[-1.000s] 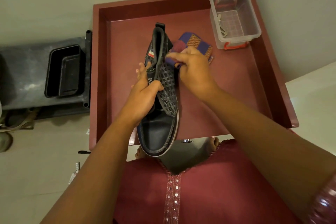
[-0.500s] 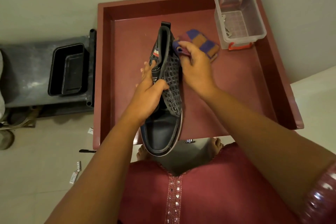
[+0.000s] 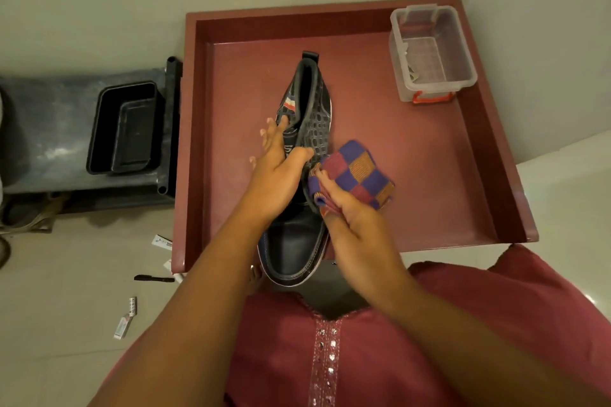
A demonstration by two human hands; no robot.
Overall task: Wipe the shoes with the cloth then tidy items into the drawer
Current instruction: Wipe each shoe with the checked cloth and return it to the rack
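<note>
Shoe [image 3: 307, 142]: black high-top, textured side panel, smooth toe cap, pale sole edge; held above drawer [image 3: 429, 175], toe overhanging front edge, heel toward back wall.
Left hand [image 3: 276, 182]: clasped round shoe at lace area, thumb across top, fingers behind left side.
Right hand [image 3: 350, 218]: pinched on cloth [image 3: 355, 173], pressed against shoe's right side near mid-length.
Cloth: checked purple, maroon and orange, bunched, loose part spread to right of shoe.
Drawer: reddish-brown, pulled out, shallow walls on all sides.
Clear plastic box [image 3: 433, 53]: lidless, red latch at front, stood in back right corner of drawer, well apart from shoe.
Black tray [image 3: 125, 129]: on dark surface left of drawer.
Pen [image 3: 153, 278] and small packets [image 3: 125, 324]: on floor beside front left corner of drawer.
</note>
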